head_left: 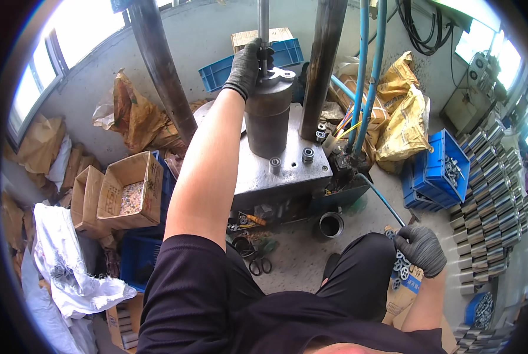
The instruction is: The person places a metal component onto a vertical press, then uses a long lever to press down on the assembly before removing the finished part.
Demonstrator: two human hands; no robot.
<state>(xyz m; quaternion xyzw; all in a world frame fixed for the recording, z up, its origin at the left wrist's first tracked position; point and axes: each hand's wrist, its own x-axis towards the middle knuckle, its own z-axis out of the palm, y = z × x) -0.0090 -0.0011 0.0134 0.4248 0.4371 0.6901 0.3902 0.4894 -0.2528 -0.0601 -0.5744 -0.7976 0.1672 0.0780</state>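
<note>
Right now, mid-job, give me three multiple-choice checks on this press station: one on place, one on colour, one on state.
1. Where is the left hand?
A. on top of the steel cylinder
B. on the floor
C. in the cardboard box

2. What colour are the two hoses?
A. red
B. blue
C. green

3. The right hand is:
A. bare and flat
B. gloved, closed on small metal parts
C. out of view

Answers: 1 A, its fingers sit at the cylinder's top by the rod. 2 B, both run blue. 3 B, the dark glove grips ring-shaped pieces.
</note>
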